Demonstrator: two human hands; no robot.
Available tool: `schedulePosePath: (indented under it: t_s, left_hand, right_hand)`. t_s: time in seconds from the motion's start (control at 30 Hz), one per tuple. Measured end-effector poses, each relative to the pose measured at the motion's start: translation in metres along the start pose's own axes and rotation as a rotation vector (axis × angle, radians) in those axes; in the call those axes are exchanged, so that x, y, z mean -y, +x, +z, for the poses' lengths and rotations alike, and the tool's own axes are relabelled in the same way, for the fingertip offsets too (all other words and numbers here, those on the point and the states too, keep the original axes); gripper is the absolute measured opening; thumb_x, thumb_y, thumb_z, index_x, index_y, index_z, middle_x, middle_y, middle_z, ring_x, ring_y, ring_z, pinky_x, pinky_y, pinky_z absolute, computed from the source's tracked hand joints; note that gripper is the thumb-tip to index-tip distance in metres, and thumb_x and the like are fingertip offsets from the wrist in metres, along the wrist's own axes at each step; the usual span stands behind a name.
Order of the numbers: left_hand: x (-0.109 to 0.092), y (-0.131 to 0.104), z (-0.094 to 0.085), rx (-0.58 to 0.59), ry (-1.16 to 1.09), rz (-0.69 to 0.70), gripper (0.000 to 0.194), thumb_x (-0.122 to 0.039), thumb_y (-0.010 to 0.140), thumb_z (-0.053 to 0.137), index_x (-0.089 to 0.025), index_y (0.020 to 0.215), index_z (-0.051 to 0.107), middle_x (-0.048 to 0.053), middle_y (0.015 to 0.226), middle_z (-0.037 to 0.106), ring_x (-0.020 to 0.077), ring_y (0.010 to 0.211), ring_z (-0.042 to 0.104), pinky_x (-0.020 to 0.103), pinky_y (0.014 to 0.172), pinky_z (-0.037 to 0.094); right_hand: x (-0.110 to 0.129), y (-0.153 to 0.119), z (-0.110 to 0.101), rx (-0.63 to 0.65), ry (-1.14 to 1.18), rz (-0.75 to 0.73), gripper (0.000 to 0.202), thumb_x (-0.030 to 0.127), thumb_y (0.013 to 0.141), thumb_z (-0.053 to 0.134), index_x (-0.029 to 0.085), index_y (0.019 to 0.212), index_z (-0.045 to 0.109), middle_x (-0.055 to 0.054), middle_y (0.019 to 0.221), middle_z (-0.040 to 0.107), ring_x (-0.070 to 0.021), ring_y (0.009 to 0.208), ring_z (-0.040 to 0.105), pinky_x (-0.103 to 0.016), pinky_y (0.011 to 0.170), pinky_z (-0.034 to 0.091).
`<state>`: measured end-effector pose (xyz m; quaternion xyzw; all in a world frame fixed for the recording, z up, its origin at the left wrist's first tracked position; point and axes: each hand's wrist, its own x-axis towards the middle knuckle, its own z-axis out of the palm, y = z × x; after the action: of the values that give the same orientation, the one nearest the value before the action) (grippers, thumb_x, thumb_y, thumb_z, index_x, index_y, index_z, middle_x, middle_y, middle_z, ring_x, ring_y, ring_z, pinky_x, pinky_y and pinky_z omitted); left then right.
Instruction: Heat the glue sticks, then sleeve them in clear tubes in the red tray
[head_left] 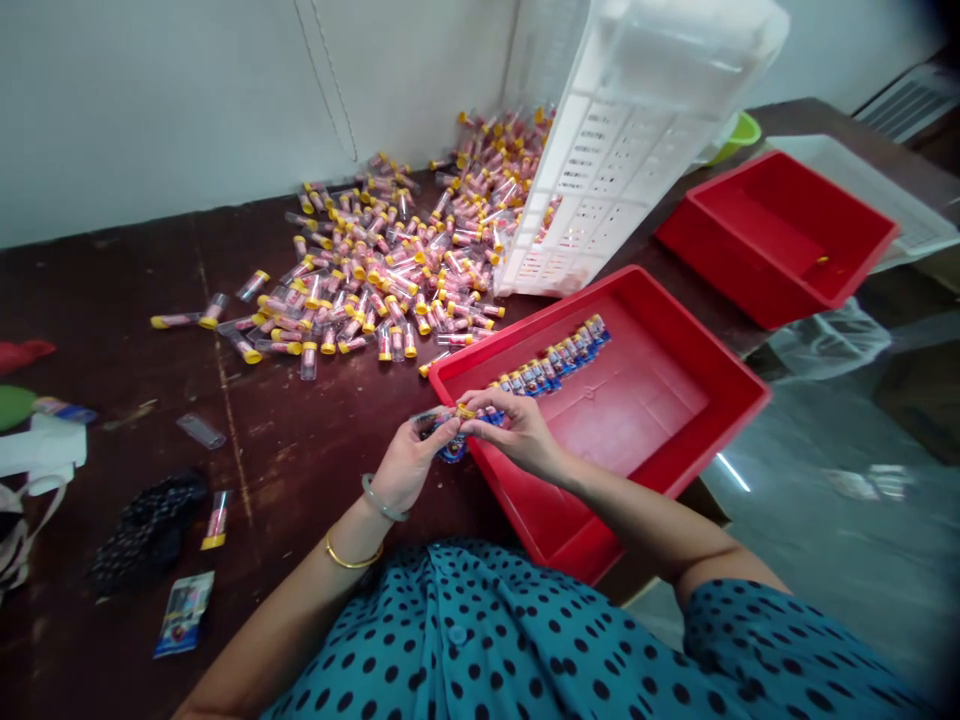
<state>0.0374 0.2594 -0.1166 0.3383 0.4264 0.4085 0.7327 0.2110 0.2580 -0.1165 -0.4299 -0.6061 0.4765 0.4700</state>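
My left hand (pixel 409 460) and my right hand (pixel 519 432) meet over the near left rim of a red tray (pixel 645 405). Between their fingertips is a small clear tube with a yellow cap (pixel 465 411), pinched from both sides. A piece of blue printed packaging (pixel 452 448) shows just beneath the fingers; whether it is wrapped round the tube I cannot make out. Inside the tray, along its far left wall, lies a row of yellow-capped tubes with blue packaging (pixel 555 362). My right forearm passes over the tray's near part.
Beyond my hands spreads a heap of yellow-capped tubes (pixel 397 260), beside a tilted white crate (pixel 592 180). Another red bin (pixel 787 225) stands at right. At left lie a loose tube (pixel 217 520), a blue-and-white packet (pixel 184 612) and a dark cloth (pixel 150 525).
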Motion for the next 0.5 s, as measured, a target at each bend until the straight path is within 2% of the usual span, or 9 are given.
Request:
schedulePosePath:
  t_s: [0.2,0.33,0.4,0.43,0.5]
  left_hand:
    - [0.005,0.004,0.004,-0.011,0.037,-0.034,0.035,-0.041,0.065,0.084,-0.016,0.087,0.076,0.006,0.09,0.076,0.0196,0.087,0.067,0.03,0.083,0.052]
    - [0.002,0.007,0.01,-0.011,0.027,-0.077,0.041,-0.044,0.065,0.083,-0.016,0.093,0.075,0.005,0.089,0.074,0.0163,0.076,0.065,0.027,0.067,0.052]
    - [-0.003,0.008,0.012,-0.021,0.034,-0.099,0.046,-0.046,0.067,0.081,-0.015,0.1,0.073,0.006,0.09,0.074,0.0147,0.069,0.062,0.025,0.059,0.051]
    - [-0.005,0.008,0.011,-0.032,0.037,-0.106,0.048,-0.047,0.069,0.08,-0.015,0.104,0.072,0.007,0.091,0.073,0.0141,0.068,0.062,0.025,0.057,0.05]
    - [-0.008,0.008,0.005,-0.076,0.036,-0.121,0.049,-0.045,0.07,0.079,-0.015,0.108,0.07,0.007,0.092,0.073,0.0141,0.068,0.062,0.024,0.056,0.05]
  right_hand:
    - [0.001,-0.003,-0.006,0.017,-0.006,0.039,0.015,0.036,0.08,0.075,0.021,0.083,0.07,-0.005,0.101,0.071,-0.0193,0.092,0.065,-0.034,0.088,0.048]
    - [0.002,0.001,-0.012,0.031,0.086,0.057,0.018,0.037,0.08,0.074,0.02,0.083,0.067,-0.004,0.097,0.068,-0.0179,0.09,0.064,-0.031,0.085,0.049]
    - [-0.007,0.013,-0.038,-0.029,0.097,0.079,0.022,0.038,0.081,0.072,0.02,0.089,0.063,-0.004,0.096,0.066,-0.0164,0.087,0.063,-0.03,0.081,0.05]
    - [-0.013,0.022,-0.059,-0.093,0.064,0.103,0.025,0.039,0.082,0.07,0.019,0.094,0.061,-0.004,0.095,0.065,-0.0156,0.085,0.063,-0.029,0.079,0.051]
    - [-0.024,0.044,-0.118,-0.277,-0.109,0.198,0.028,0.039,0.086,0.062,0.019,0.105,0.056,-0.003,0.093,0.064,-0.0136,0.082,0.063,-0.027,0.075,0.051]
